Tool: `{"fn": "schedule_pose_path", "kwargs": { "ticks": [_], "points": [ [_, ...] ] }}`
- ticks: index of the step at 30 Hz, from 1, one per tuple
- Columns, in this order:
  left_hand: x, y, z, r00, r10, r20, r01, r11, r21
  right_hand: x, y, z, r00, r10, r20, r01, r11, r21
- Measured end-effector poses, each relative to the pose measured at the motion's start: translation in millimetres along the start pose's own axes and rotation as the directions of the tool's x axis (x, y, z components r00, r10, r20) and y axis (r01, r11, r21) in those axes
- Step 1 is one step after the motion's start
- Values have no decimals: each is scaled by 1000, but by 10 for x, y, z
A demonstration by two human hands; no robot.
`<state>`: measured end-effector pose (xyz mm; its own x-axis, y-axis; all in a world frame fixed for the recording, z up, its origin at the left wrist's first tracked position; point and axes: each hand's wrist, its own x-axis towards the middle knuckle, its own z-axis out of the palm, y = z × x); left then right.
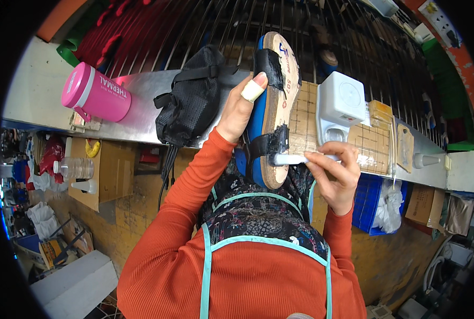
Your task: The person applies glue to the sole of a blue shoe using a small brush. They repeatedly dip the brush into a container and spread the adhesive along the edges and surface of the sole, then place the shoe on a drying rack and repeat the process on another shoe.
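Observation:
My left hand (237, 110) is closed round the side of a sandal on a blue shoe last (260, 109), its thumb wrapped in pale tape. The pale insole (286, 101) faces up, and two black straps (269, 66) fold over its edges with rough, dark ends. In my right hand (335, 173) a slim white-handled brush (295, 159) is pinched between thumb and fingers. Its tip touches the insole near the lower strap end (278, 140). A white plastic container (346, 98) stands on the bench just beyond my right hand.
A pink thermos (101, 94) and a black mesh bag (192, 98) are on the metal bench at left. Grid-marked cardboard (303, 114) lies under the white container. Metal rods (237, 26) run along the back. Below the bench are a blue crate (366, 204) and a cardboard box (114, 173).

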<state>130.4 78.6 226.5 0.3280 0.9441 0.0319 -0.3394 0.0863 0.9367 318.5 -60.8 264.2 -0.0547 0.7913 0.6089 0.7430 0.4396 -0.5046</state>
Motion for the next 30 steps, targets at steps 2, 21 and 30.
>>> {"fn": "schedule_pose_path", "kwargs": {
  "ticks": [2,21,30],
  "points": [
    [-6,3,28,1000,0,4,0,1000,1,25,16,52,994,85,-71,-81,995,53],
    [127,19,106,992,-34,119,73,940,-334,9,97,203,964,265,-35,-244,925,292],
    [153,-187,-146,992,-41,-120,39,999,-19,-252,-44,-18,926,357,126,-377,896,233]
  ]
}}
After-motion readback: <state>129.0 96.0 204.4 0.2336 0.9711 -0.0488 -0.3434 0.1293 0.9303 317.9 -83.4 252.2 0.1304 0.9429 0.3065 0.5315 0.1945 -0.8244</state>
